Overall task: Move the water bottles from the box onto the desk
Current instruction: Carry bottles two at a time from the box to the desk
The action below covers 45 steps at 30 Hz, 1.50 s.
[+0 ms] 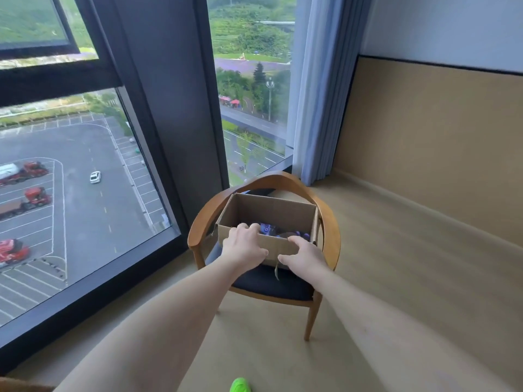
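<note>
An open cardboard box [267,222] is seen on the dark seat of a wooden chair [329,222] beside the window [85,165]. Inside it, only blurred blue and purple labels of the bottles [278,232] can be made out; their number cannot be told. No counter is in view.

Both hands are laid on the box's near wall. The left hand [244,244] is hooked over the rim, fingers curled into the opening and thumb against the outer face. The right hand [304,254] is curled round the near wall lower down, its fingers touching the rim near the right corner. Whether a bottle is touched by either hand cannot be told.

Filled bottles are judged to be heavy for their size, stiff enough when full, yet smooth and liable to slip where the label is glossy. Each is best taken round the body or under the cap shoulder, not by the label alone. The box itself is thin card; its wall may be bent if it is lifted by the rim with the load inside, so support beneath would be wanted.
</note>
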### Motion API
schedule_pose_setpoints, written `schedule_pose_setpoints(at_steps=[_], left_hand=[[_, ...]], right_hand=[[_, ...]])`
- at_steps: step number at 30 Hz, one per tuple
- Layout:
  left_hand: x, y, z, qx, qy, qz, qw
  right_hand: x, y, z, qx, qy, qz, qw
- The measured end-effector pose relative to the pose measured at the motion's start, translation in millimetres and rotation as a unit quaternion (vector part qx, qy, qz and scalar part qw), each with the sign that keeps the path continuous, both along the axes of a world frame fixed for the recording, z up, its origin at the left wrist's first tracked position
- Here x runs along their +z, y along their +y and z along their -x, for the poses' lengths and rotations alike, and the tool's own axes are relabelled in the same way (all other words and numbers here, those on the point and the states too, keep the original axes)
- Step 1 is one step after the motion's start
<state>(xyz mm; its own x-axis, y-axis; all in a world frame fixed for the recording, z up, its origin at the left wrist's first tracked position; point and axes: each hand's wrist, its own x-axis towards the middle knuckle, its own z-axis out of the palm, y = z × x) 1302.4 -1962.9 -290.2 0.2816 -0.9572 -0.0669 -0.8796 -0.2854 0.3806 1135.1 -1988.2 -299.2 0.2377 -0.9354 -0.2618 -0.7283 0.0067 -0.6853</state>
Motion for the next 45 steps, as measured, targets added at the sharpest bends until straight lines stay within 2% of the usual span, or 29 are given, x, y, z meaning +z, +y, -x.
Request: schedule_pose_setpoints(at_steps=[10,16,25,34,39,45], left_hand=[[-42.3,-132.5,-96.6,-0.034,0.027,-0.077,0.996],[-75.9,-188.2,-122.6,-0.032,0.034,-0.110,0.993],[-142.8,-272.4,-145.1,-0.025,0.065,-0.167,0.984],[-212.9,-352.6,-166.1,0.030,0.101,-0.278,0.955],[-249.7,-368.6,-166.9,0.042,0.106,-0.334,0.935],[-282.2,-378.0,-161.3,0.055,0.131,-0.365,0.920]], right_hand=[[-31.9,-117.1,-78.2,-0.069,0.029,-0.077,0.994],[-52.1,-171.8,-108.2,-0.068,0.052,-0.097,0.992],[-110.0,-268.3,-137.4,-0.082,0.049,-0.178,0.979],[-192.0,-354.4,-157.1,-0.109,0.068,-0.292,0.948],[-236.8,-374.5,-160.0,-0.167,0.073,-0.356,0.916],[-281.9,-390.7,-157.0,-0.225,0.090,-0.368,0.898]])
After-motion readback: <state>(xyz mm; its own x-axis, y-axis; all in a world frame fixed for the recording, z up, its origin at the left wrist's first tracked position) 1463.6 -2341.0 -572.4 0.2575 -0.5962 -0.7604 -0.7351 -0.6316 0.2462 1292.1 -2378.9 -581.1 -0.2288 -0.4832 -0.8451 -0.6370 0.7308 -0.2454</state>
